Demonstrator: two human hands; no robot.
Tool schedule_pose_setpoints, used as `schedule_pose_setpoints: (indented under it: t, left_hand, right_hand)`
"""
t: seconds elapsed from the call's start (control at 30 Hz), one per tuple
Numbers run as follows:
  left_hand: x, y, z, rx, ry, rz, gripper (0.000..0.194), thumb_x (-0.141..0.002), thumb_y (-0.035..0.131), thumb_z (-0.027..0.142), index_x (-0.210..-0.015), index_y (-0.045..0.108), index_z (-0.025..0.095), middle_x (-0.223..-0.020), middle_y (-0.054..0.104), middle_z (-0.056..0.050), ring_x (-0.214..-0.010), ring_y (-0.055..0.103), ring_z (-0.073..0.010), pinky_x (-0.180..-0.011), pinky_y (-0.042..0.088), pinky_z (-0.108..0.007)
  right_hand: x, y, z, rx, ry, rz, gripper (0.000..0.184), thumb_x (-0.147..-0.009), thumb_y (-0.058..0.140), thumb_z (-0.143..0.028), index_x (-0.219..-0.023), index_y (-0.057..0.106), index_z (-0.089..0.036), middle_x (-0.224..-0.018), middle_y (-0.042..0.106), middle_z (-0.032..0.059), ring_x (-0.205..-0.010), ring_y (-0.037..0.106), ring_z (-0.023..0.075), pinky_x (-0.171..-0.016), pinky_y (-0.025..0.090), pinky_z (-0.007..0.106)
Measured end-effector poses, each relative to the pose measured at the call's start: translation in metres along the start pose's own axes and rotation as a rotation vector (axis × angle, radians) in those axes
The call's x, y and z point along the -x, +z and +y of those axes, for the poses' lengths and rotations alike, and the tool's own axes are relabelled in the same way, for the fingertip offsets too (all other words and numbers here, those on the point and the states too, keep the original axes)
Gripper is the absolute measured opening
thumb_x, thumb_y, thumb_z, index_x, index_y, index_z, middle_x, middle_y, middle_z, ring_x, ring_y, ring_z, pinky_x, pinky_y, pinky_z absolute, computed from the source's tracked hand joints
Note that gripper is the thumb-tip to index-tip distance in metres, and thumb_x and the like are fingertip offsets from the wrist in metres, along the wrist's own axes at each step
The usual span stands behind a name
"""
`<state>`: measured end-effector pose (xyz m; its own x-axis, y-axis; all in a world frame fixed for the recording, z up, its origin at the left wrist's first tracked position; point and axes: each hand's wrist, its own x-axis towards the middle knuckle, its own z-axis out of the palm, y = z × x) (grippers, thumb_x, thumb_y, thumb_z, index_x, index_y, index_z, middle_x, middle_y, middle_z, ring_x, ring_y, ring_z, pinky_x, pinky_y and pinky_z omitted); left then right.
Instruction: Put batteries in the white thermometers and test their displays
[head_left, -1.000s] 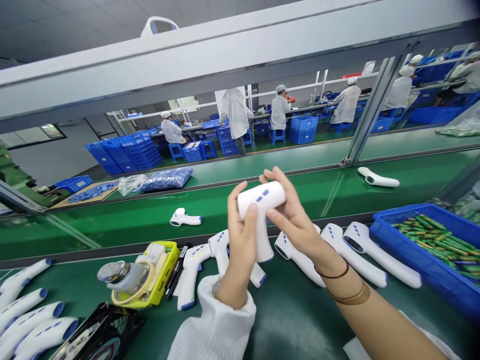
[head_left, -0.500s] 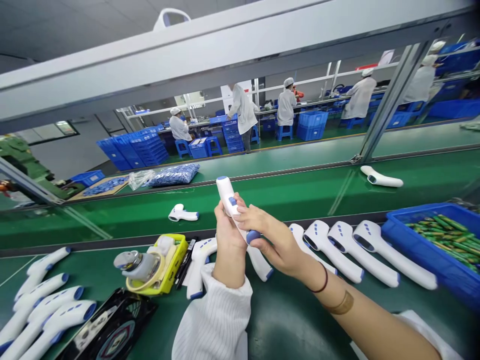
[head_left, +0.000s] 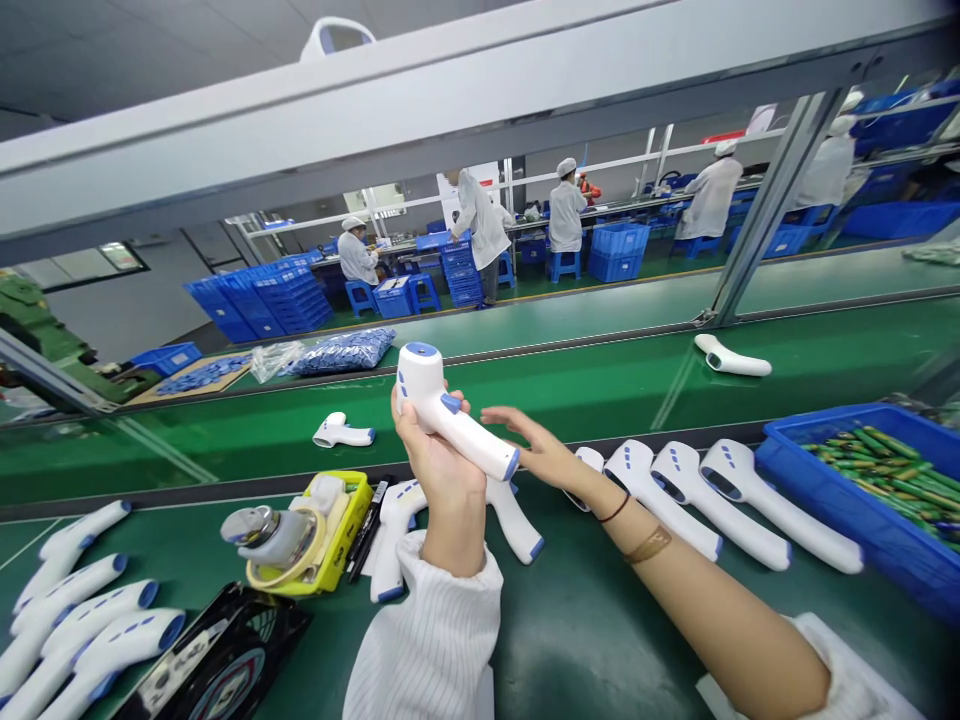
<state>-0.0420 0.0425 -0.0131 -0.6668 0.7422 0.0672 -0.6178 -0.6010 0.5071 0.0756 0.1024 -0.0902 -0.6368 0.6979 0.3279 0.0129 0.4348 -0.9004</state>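
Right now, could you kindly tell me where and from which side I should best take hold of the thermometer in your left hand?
Grip the white handle of the thermometer from the right, a little short of its blue-tipped end. That slim handle slants out to the right, clear of fingers, while the left hand holds the head end. The open right hand is on that side too.

The green workbench (head_left: 592, 640) carries a row of white-and-blue infrared thermometers (head_left: 675, 500) on the right, lying side by side; a blue plastic crate (head_left: 825, 440) of green cylinders sits just beyond them; more thermometers (head_left: 82, 630) lie heaped at the left; a yellow case (head_left: 349, 520), black pens (head_left: 366, 530) and a black fan (head_left: 232, 650) lie between; the green belt (head_left: 187, 460) behind holds two loose thermometers (head_left: 343, 432), and a farther belt (head_left: 525, 320) holds a bag of blue parts (head_left: 343, 352).
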Motion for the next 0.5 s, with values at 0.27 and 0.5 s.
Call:
schedule_pose_setpoints:
  t: [0.27,0.5]
  left_hand:
    - [-0.002,0.005,0.003,0.008,-0.061,0.024,0.032,-0.097,0.042,0.032,-0.126,0.048,0.021,-0.08,0.063,0.002,-0.063,0.061,-0.0072,-0.066,0.046,-0.018]
    - [-0.002,0.008,0.002,0.005,-0.106,0.057,0.033,-0.099,0.039,0.031,-0.13,0.046,0.02,-0.08,0.063,0.001,-0.06,0.06,-0.0064,-0.062,0.045,-0.016]
  right_hand:
    - [0.002,-0.013,0.06,0.253,0.15,-0.075,0.025,-0.072,0.072,-0.016,-0.095,0.061,-0.017,-0.104,0.066,0.0109,-0.115,0.057,0.0336,-0.108,0.034,0.058]
    - [-0.001,-0.051,0.0,0.05,-0.024,0.182,0.035,-0.086,0.062,-0.033,-0.113,0.043,-0.021,-0.106,0.055,0.0044,-0.085,0.061,0.0147,-0.076,0.053,0.029]
